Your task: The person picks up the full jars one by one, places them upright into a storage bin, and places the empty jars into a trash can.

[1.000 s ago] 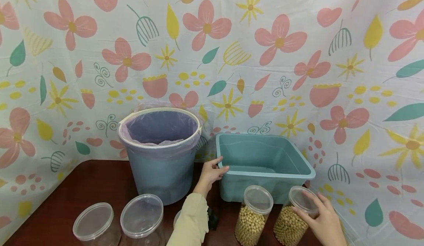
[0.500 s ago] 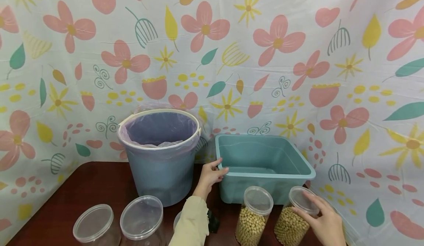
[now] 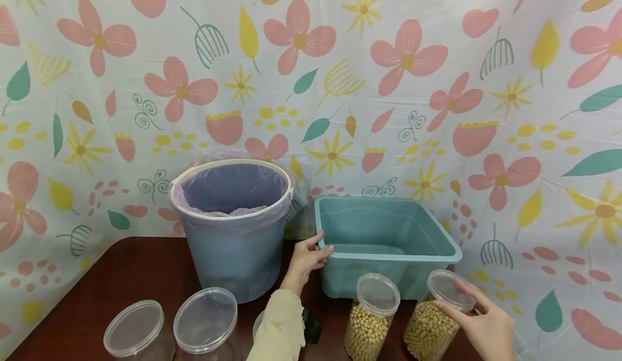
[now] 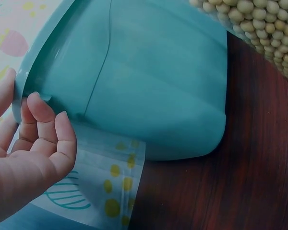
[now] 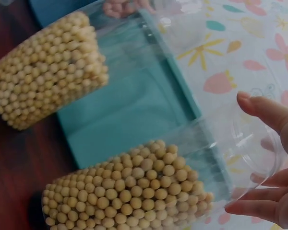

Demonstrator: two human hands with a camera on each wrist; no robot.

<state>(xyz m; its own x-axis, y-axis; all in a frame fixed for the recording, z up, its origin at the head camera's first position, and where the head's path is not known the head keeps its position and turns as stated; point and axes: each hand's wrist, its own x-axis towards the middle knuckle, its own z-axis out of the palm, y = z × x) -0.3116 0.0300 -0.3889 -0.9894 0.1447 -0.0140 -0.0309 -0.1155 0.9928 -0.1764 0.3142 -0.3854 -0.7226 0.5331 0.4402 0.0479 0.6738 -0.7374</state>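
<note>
While the teal basin (image 3: 340, 280) is pinched at its near left corner by the left hand (image 3: 303, 261), the right soybean jar (image 3: 430, 327), near right of the basin, is gripped about its lid (image 3: 446, 290) by the right hand (image 3: 486, 318); its long axis is slanted up and right, lid uppermost.

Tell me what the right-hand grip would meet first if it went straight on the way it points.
Beyond the jar it holds, the right-hand grip would probably meet the tub, near its front right corner; the gap's depth is unclear.
</note>
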